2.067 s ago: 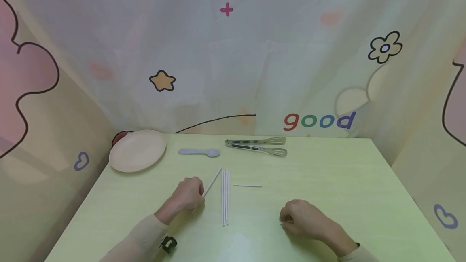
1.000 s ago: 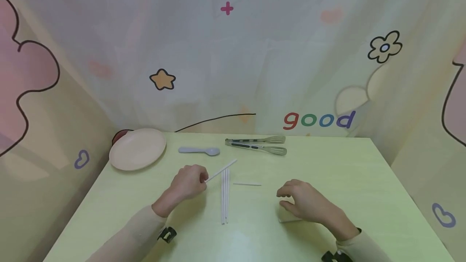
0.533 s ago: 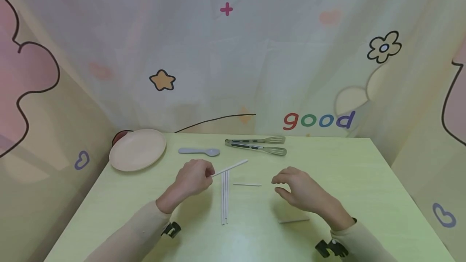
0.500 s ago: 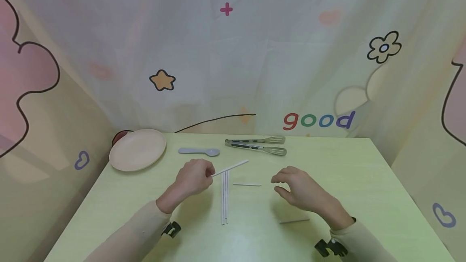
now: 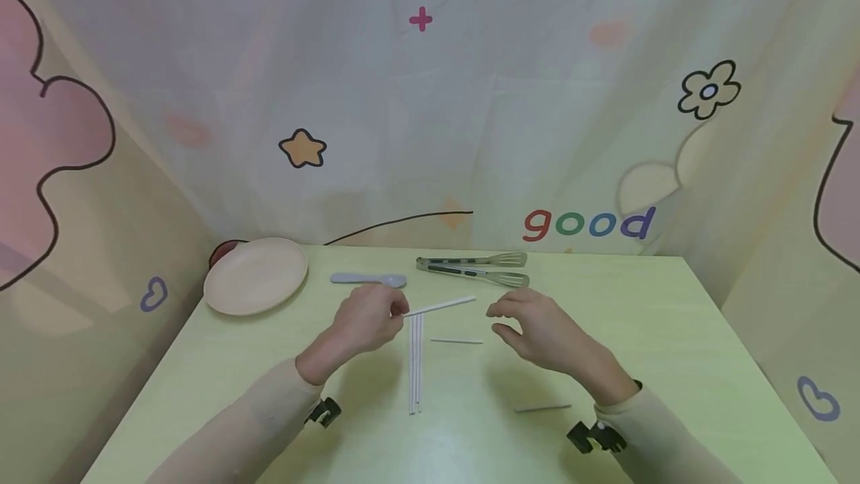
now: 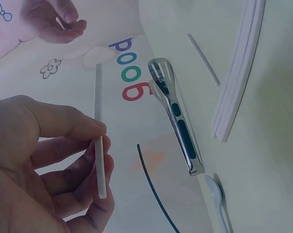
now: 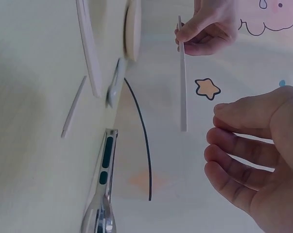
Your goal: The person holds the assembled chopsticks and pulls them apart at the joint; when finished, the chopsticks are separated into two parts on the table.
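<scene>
A slim white chopstick [image 5: 440,306] is pinched between the thumb and fingers of my left hand [image 5: 366,317], raised over the table and pointing right, tilted slightly up. Its near end shows along the curled fingers in the left wrist view. Facing its free tip, my right hand [image 5: 547,329] hovers with thumb and fingers apart and nothing between them. Under the held chopstick lie several parallel white chopsticks [image 5: 414,364]. One short thin white stick [image 5: 457,340] rests to their right, and another short white stick [image 5: 543,408] lies nearer the front, below my right hand.
At the back left is a round beige plate [image 5: 255,276]. A pale lilac spoon [image 5: 386,280] and metal tongs [image 5: 473,270] lie along the back of the pale green table [image 5: 645,364]. A printed curtain [image 5: 376,95] hangs behind the table.
My left hand has lifted the chopstick off the table and swung it rightward. My right hand has let go of the short stick at the front, risen, and moved up and left.
</scene>
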A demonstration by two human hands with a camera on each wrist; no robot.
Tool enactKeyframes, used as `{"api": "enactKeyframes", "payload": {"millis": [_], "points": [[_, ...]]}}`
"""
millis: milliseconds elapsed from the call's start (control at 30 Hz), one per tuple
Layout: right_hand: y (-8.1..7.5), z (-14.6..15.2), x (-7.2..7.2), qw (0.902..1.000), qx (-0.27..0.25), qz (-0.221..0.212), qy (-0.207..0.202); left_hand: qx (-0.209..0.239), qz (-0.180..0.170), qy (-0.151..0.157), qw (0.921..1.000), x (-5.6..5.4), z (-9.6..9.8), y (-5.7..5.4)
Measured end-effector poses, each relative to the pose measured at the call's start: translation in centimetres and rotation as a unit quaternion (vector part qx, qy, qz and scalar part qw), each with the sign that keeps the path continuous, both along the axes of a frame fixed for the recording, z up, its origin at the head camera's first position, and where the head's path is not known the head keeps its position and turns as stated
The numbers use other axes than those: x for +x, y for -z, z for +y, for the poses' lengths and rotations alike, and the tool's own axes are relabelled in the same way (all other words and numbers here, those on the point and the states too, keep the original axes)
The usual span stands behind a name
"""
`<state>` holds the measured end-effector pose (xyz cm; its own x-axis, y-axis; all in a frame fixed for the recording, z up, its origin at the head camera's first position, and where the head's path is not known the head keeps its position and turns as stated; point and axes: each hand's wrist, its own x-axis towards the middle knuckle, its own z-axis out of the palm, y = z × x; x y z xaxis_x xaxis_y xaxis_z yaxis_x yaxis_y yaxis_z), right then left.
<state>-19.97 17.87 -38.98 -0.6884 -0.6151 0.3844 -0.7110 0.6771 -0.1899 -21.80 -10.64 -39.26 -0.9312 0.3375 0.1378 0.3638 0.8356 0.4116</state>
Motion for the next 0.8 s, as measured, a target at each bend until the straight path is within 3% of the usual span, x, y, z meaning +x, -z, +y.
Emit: {"api": "enactKeyframes", "payload": {"millis": [400,800], "points": [[-1.2,-1.4,-0.5,0.9994,-0.003,0.026,-0.024,-0.01,0.017,0.03,0.9993,-0.1,1.0,-1.0],[-1.4,-2.4,-1.1,0.9984,-0.009,0.042,-0.036,-0.015,0.056,0.069,0.9959,0.0,1.5,-1.8]]}}
